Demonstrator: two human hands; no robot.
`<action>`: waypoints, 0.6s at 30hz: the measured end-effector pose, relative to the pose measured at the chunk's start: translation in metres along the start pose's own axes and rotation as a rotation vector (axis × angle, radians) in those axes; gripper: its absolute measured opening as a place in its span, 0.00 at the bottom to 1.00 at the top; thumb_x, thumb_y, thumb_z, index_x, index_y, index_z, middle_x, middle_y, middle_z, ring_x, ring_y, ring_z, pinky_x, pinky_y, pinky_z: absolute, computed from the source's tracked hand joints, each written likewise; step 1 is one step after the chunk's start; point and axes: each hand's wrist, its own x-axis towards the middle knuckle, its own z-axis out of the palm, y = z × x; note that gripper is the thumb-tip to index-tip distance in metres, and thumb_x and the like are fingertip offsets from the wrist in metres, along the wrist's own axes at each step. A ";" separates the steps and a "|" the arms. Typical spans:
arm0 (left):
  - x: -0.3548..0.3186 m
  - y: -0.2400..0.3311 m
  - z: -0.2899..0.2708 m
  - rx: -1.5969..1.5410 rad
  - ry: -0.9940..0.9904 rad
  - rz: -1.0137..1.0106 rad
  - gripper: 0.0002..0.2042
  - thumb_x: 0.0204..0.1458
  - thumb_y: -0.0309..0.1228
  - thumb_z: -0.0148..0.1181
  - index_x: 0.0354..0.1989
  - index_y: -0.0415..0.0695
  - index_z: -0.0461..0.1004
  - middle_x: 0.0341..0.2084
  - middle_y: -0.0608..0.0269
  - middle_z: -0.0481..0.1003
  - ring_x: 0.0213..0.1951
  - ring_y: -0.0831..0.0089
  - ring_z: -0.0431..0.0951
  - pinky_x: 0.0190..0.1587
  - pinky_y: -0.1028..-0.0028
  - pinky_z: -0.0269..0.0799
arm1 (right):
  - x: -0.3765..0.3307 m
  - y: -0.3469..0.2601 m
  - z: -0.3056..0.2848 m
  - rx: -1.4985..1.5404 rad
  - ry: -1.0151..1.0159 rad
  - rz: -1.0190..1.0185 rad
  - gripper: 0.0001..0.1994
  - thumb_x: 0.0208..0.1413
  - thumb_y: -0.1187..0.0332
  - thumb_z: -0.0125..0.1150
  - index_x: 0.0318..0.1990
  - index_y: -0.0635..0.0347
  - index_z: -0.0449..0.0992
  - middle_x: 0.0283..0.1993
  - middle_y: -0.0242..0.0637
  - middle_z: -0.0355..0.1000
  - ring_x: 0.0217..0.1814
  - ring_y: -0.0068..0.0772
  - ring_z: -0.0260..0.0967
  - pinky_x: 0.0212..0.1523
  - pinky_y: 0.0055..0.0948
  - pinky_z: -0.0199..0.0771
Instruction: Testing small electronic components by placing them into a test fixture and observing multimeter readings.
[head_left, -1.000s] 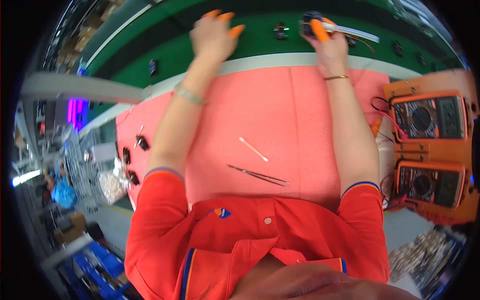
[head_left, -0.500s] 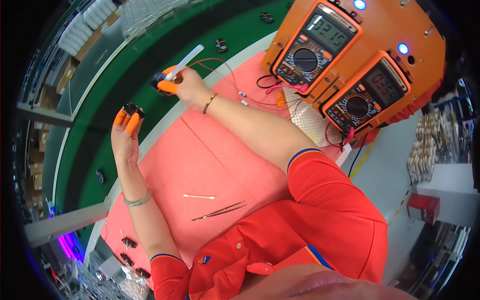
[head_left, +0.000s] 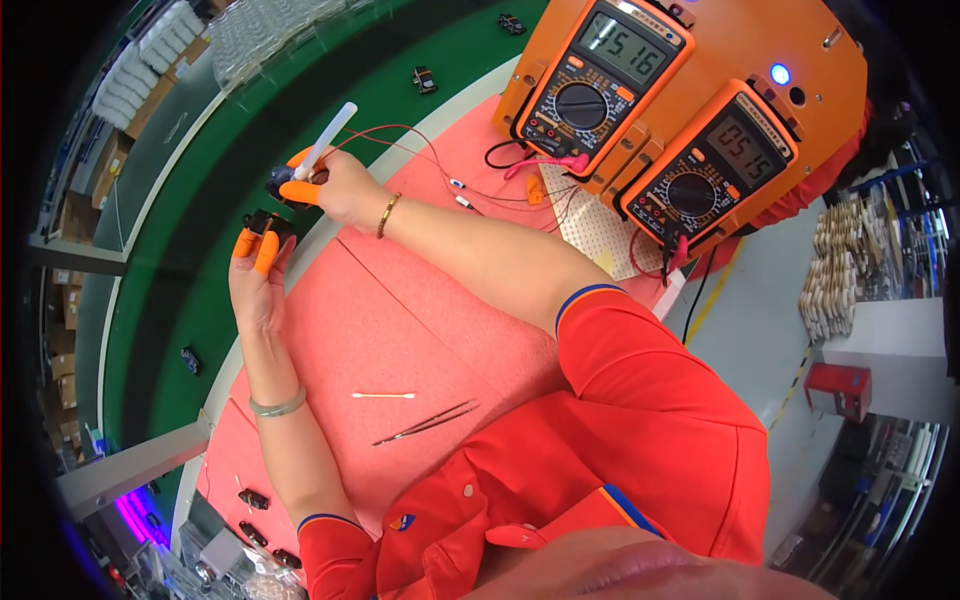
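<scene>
Smooth green belt (head_left: pixel 175 300) curves along the pale rim of the counter (head_left: pixel 472 98), which is covered by a pink, foam-like sheet (head_left: pixel 380 330). The left hand (head_left: pixel 258 288), with orange rubbery finger covers (head_left: pixel 266 253), is nearly closed, pinching a small black block-shaped device (head_left: pixel 268 223). The right hand (head_left: pixel 345 188) is closed around a dark, rounded device (head_left: pixel 284 188); beside its fingers stands a straight translucent white tube (head_left: pixel 332 138), its long axis slanting upward to the right. From the right hand, the black device lies to the lower left, near the rounded one; whether they touch, I cannot tell. Thin red wire (head_left: pixel 398 126) bends beyond the right hand.
</scene>
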 end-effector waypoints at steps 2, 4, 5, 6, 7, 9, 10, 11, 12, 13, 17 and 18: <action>0.000 -0.001 0.000 0.062 -0.010 0.005 0.13 0.47 0.21 0.50 0.43 0.35 0.63 0.39 0.59 0.66 0.39 0.73 0.69 0.43 0.78 0.66 | -0.001 0.003 0.002 -0.042 -0.032 -0.008 0.13 0.42 0.75 0.58 0.37 0.66 0.66 0.31 0.33 0.67 0.32 0.21 0.65 0.33 0.20 0.67; 0.000 -0.002 0.002 0.088 -0.013 -0.013 0.13 0.47 0.21 0.50 0.42 0.35 0.64 0.39 0.59 0.67 0.39 0.73 0.69 0.43 0.78 0.65 | -0.002 0.005 0.002 -0.098 -0.025 -0.024 0.12 0.43 0.74 0.58 0.37 0.66 0.66 0.31 0.34 0.67 0.32 0.21 0.65 0.32 0.20 0.67; 0.000 -0.003 0.004 0.112 -0.014 -0.024 0.13 0.46 0.22 0.51 0.42 0.35 0.64 0.38 0.59 0.67 0.39 0.74 0.69 0.43 0.79 0.65 | -0.001 0.006 0.003 -0.155 -0.025 -0.043 0.11 0.44 0.73 0.57 0.36 0.65 0.66 0.30 0.34 0.67 0.32 0.21 0.65 0.32 0.21 0.67; -0.003 -0.002 0.001 0.139 0.004 -0.034 0.13 0.46 0.22 0.51 0.42 0.35 0.65 0.38 0.60 0.67 0.39 0.75 0.69 0.43 0.79 0.64 | -0.001 0.010 0.009 -0.205 -0.041 -0.054 0.11 0.45 0.72 0.56 0.36 0.65 0.67 0.30 0.34 0.67 0.32 0.22 0.65 0.31 0.21 0.68; -0.004 -0.001 0.001 0.144 0.033 -0.039 0.13 0.46 0.22 0.51 0.42 0.35 0.65 0.38 0.60 0.67 0.39 0.75 0.69 0.43 0.79 0.64 | -0.002 0.008 0.012 -0.191 -0.061 -0.036 0.11 0.45 0.72 0.56 0.36 0.65 0.67 0.30 0.34 0.67 0.32 0.22 0.65 0.31 0.21 0.68; -0.004 0.000 0.003 0.083 0.027 -0.032 0.14 0.45 0.22 0.52 0.42 0.35 0.65 0.37 0.61 0.68 0.38 0.76 0.69 0.43 0.79 0.64 | -0.006 -0.003 0.011 -0.321 -0.052 0.028 0.09 0.47 0.69 0.54 0.34 0.64 0.69 0.28 0.34 0.68 0.30 0.21 0.65 0.30 0.22 0.67; -0.003 -0.001 0.001 0.068 0.008 -0.026 0.14 0.44 0.23 0.52 0.42 0.36 0.66 0.37 0.61 0.68 0.38 0.75 0.69 0.42 0.80 0.64 | -0.007 -0.004 0.010 -0.368 -0.031 -0.027 0.09 0.47 0.68 0.54 0.34 0.64 0.69 0.27 0.34 0.68 0.29 0.21 0.65 0.29 0.22 0.67; -0.001 -0.003 -0.003 0.057 -0.003 -0.016 0.14 0.44 0.23 0.53 0.42 0.36 0.66 0.36 0.61 0.68 0.38 0.75 0.68 0.42 0.80 0.64 | -0.007 -0.004 0.009 -0.407 -0.017 -0.083 0.08 0.48 0.68 0.53 0.33 0.64 0.69 0.26 0.34 0.68 0.28 0.21 0.65 0.29 0.23 0.67; 0.001 -0.001 0.001 0.103 -0.009 -0.014 0.14 0.44 0.23 0.53 0.41 0.36 0.66 0.36 0.61 0.68 0.37 0.75 0.69 0.42 0.80 0.64 | -0.007 -0.009 0.008 -0.432 -0.007 -0.067 0.08 0.48 0.68 0.53 0.33 0.64 0.69 0.26 0.33 0.68 0.27 0.21 0.65 0.28 0.23 0.66; 0.000 0.003 0.004 0.152 -0.011 -0.011 0.14 0.44 0.23 0.53 0.41 0.36 0.67 0.35 0.61 0.69 0.37 0.75 0.69 0.42 0.80 0.64 | -0.009 -0.015 0.009 -0.560 0.012 -0.107 0.09 0.50 0.69 0.51 0.35 0.64 0.68 0.28 0.34 0.68 0.28 0.22 0.65 0.28 0.23 0.67; -0.006 0.004 -0.004 0.001 0.041 0.030 0.14 0.43 0.23 0.55 0.41 0.36 0.67 0.35 0.62 0.69 0.36 0.77 0.69 0.40 0.81 0.64 | -0.002 -0.008 0.011 -0.253 -0.078 -0.025 0.11 0.53 0.67 0.46 0.40 0.65 0.65 0.33 0.34 0.67 0.30 0.21 0.66 0.30 0.21 0.69; -0.005 0.005 -0.003 -0.038 0.040 0.001 0.14 0.43 0.23 0.55 0.41 0.36 0.67 0.35 0.62 0.69 0.36 0.78 0.68 0.40 0.81 0.64 | -0.002 -0.008 0.012 -0.243 -0.094 -0.018 0.11 0.53 0.67 0.46 0.40 0.65 0.65 0.33 0.34 0.67 0.30 0.21 0.66 0.30 0.21 0.69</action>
